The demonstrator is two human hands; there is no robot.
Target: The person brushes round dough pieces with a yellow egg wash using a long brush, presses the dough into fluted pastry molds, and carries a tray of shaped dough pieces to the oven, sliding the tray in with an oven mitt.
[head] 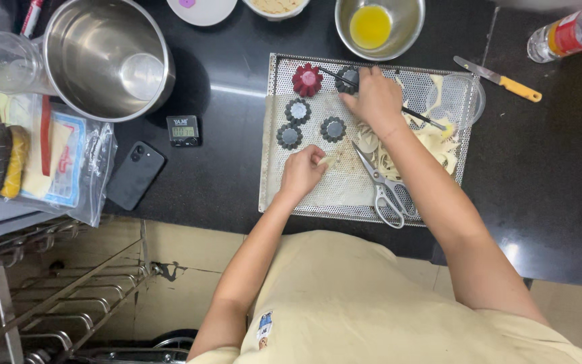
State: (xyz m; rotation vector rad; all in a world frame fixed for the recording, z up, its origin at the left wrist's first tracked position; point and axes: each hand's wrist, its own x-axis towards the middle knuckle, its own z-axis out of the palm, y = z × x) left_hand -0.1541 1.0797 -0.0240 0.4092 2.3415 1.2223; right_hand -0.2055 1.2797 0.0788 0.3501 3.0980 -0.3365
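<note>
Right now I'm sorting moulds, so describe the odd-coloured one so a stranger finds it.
Find the perforated metal tray on the black counter. At its far left corner sits a fluted tartlet mould. It alone is red; the others are dark grey.

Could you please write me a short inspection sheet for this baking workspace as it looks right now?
Surface: black counter carrying a perforated metal tray.
Job's things: four dark fluted moulds, e.g., and one red mould on the tray; pale dough strips; scissors; a thin dark tool under the right hand.
Clutter: large steel pot, bowl of yellow liquid, phone, small timer, yellow-handled knife, bottle.
Grippers: left hand pinches a dough piece; right hand rests at a mould.
Cables: nothing seen.
Surroundings: metal rack below the counter.
</note>
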